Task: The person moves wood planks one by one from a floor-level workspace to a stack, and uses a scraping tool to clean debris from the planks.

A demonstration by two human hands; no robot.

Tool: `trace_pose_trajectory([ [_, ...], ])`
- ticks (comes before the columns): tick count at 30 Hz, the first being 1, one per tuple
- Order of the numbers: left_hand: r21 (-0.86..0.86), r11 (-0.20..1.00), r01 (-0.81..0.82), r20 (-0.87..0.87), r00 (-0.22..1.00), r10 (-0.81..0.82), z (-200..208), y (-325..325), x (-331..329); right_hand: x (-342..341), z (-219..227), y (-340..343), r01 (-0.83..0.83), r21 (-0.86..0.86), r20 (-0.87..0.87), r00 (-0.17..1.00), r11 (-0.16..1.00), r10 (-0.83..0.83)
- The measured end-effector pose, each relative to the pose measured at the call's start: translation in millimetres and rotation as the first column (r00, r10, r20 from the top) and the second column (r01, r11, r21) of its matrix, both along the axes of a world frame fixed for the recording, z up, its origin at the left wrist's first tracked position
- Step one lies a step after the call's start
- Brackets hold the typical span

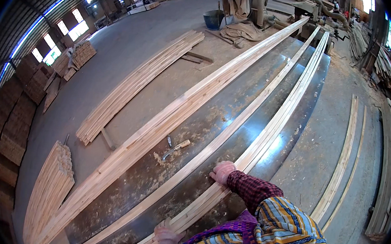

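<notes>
Long pale wooden strips (pixel 270 129) run in a tight bundle up the dark metal table (pixel 235 102), from the near edge at the bottom all the way to the machine (pixel 316 18) at the far end. Right hand (pixel 222 171) is down on that bundle, gloved, palm flat and fingers curled over the near side of the strips; it presses rather than grips, nothing lifted. Left hand (pixel 165 236) sits lower on the same bundle, also gloved, fingers closed loosely over the strips' edge near the bottom of the view. Both forearms come in from the lower edge, one in a dark checked sleeve, with striped cloth below.

Just left of the bundle, a single strip (pixel 232 130) lies apart on the table, running the same way. Further left again, a broad stack of strips (pixel 167 124) lines the table's left edge. Between the two, a hammer (pixel 175 148) with a wooden handle rests on the metal amid sawdust and shavings.

Off the table, another pile (pixel 133 85) lies on the concrete floor to the left, and a shorter bundle (pixel 50 188) sits at lower left. On the right, two thin slats (pixel 342 159) lie on the floor, with more timber (pixel 388 169) stacked beyond. A blue tub (pixel 212 18) stands far back.
</notes>
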State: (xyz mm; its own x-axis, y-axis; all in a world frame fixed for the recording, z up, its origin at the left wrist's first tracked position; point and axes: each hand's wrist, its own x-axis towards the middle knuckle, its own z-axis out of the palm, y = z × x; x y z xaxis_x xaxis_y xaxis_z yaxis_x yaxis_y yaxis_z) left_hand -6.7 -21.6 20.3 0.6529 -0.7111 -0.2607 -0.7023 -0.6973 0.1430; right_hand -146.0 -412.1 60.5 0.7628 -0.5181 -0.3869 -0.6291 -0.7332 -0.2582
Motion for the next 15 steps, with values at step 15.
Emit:
trace_pose_trajectory([
  [15,-0.027,0.997,0.071,0.001,0.997,-0.071,6,-5,3,1,-10,-4,-0.018,-0.007,0.014,1.000,1.000,0.018],
])
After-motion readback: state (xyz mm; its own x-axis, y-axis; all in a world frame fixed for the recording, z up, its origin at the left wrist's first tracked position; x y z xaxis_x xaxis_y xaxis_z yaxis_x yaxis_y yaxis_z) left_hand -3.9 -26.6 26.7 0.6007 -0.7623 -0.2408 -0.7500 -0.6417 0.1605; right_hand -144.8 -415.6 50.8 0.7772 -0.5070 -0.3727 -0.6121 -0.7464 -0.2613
